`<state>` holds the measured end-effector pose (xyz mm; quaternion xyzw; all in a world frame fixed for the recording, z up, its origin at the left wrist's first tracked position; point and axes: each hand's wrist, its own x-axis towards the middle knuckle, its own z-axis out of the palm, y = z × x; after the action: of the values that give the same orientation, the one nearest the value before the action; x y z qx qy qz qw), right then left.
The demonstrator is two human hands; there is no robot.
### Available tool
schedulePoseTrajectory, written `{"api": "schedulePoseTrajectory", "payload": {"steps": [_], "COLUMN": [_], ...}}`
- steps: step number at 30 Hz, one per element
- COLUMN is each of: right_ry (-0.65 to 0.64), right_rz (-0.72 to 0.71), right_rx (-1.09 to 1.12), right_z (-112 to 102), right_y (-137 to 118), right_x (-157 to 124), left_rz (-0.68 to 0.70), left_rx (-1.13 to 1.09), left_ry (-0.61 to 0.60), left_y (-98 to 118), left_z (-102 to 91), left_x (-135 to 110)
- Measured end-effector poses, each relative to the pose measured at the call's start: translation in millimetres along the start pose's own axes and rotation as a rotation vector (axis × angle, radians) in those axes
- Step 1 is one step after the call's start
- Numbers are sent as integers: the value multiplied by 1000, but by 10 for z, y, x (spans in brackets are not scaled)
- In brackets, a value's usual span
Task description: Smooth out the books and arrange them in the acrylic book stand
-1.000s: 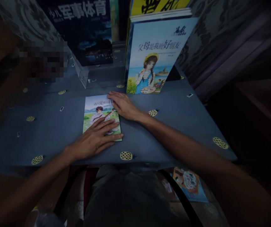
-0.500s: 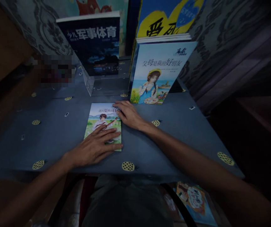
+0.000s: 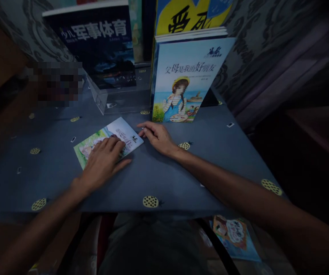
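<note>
A thin illustrated book [image 3: 128, 131] lies flat on the grey-blue tablecloth [image 3: 170, 179], turned at a slant with its title end toward the right. Across its cover rests my left hand [image 3: 104, 154], fingers stretched out and hiding part of the picture. My right hand [image 3: 157, 137] is at the book's right corner, index finger extended and thumb near it. Whether its fingertips touch the corner I cannot tell; nothing shows between them. Behind my right hand stands a light-blue book [image 3: 185, 88] with a painted figure in a yellow hat.
A dark magazine [image 3: 101, 49] leans on a clear stand [image 3: 99, 97] at the back left. Behind the light-blue book rises a yellow and blue book [image 3: 164, 15]. Below the table's front edge, more picture books [image 3: 234, 236] lie at the right.
The flat book has swung counterclockwise from nearly straight to a slant. My left hand has shifted left and up with it; my right hand has come off the cover to its corner.
</note>
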<state>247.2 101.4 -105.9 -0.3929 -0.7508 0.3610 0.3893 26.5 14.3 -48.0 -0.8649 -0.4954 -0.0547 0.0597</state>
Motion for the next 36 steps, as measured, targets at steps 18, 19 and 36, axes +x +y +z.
{"api": "schedulePoseTrajectory", "payload": {"steps": [18, 19, 36], "right_ry": [29, 34, 138], "right_rz": [45, 46, 24], "right_rx": [33, 39, 56], "right_z": [-93, -95, -96], "right_y": [-103, -108, -150], "right_x": [-76, -81, -119], "left_rz": [-130, -136, -133], "left_rx": [225, 216, 154], "left_ry": [-75, -79, -70], "left_y": [411, 411, 411], "left_z": [29, 18, 4], "left_x": [441, 446, 443]}}
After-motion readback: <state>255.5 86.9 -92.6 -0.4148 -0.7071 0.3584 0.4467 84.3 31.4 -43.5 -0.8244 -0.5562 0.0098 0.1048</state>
